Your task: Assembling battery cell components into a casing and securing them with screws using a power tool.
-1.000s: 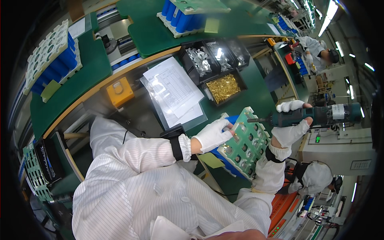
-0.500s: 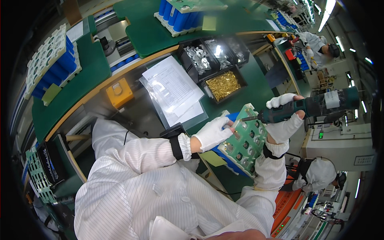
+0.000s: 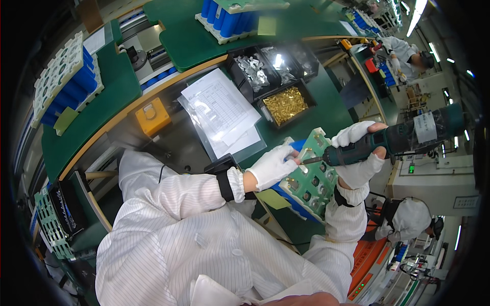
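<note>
My right hand (image 3: 361, 172), in a white glove with bare fingertips, grips a dark green cordless drill (image 3: 400, 138). Its bit points left, over a battery pack with a green perforated top plate (image 3: 312, 189) and blue cells below. My left hand (image 3: 271, 168), gloved the same way, is at the tip of the bit above the pack's far left edge. Its thumb and forefinger are pinched together there; what they hold, if anything, is too small to make out. Round metal terminals show in the plate's holes. A yellow-green paper note (image 3: 273, 199) sits at the pack's left side.
Beyond the pack stand a black bin of brass-coloured fasteners (image 3: 286, 106) and bins of silver metal pieces (image 3: 253, 71). Printed sheets (image 3: 220, 109) lie left of them. More blue-cell packs (image 3: 66, 84) stand on the green bench. A yellow switch box (image 3: 153, 117) is mounted below its edge. Co-workers are at right.
The drill has shifted slightly left and toward me, bringing its bit to the fingertips of my left hand. The left hand has barely moved.
</note>
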Available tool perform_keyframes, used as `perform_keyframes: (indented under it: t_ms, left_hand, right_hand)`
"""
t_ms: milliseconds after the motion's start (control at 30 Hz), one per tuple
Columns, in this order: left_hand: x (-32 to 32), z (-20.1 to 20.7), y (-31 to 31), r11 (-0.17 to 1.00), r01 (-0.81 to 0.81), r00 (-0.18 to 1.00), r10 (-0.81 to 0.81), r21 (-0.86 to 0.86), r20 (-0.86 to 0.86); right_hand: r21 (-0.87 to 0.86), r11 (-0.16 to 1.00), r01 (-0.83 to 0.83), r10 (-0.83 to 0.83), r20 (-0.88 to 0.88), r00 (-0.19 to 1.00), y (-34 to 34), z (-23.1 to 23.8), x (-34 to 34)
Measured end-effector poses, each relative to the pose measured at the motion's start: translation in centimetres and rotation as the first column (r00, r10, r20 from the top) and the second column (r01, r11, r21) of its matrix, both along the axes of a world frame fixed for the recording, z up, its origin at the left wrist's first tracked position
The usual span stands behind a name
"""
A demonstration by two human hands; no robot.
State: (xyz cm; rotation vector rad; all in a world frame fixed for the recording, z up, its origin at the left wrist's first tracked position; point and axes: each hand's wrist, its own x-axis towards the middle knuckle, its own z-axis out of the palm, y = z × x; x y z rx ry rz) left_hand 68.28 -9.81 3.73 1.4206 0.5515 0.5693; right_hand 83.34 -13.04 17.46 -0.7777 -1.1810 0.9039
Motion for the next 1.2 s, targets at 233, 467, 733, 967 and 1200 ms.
perform_keyframes:
  t_ms: [233, 467, 733, 967, 1200]
  left_hand:
    - [0.1, -0.4, -0.2, 0.999, -0.036, 0.999, 0.035, 0.01, 0.032]
    - [0.1, -0.3, -0.3, 0.997, -0.076, 0.997, 0.075, 0.023, 0.03]
    - [0.0, -0.2, -0.1, 0.999, -0.027, 0.999, 0.027, 0.024, 0.017]
    - [0.0, -0.5, -0.1, 1.0, -0.024, 0.999, 0.023, 0.005, 0.035]
    - [0.0, -0.6, -0.1, 1.0, -0.014, 1.0, 0.014, 0.018, 0.022]
  right_hand:
    - [-0.075, 0.996, -0.04, 0.037, -0.044, 0.998, 0.3, -0.9, -0.4]
    - [0.034, 0.998, -0.05, 0.051, -0.028, 0.998, -0.1, 0.0, 0.0]
    - [-0.002, 1.0, 0.028, -0.028, -0.008, 1.0, -0.5, -0.2, -0.3]
    - [0.027, 0.999, -0.037, 0.038, -0.05, 0.998, -0.8, 0.4, -0.7]
    - [0.017, 0.994, -0.107, 0.108, -0.08, 0.991, -1.3, 1.1, -2.9]
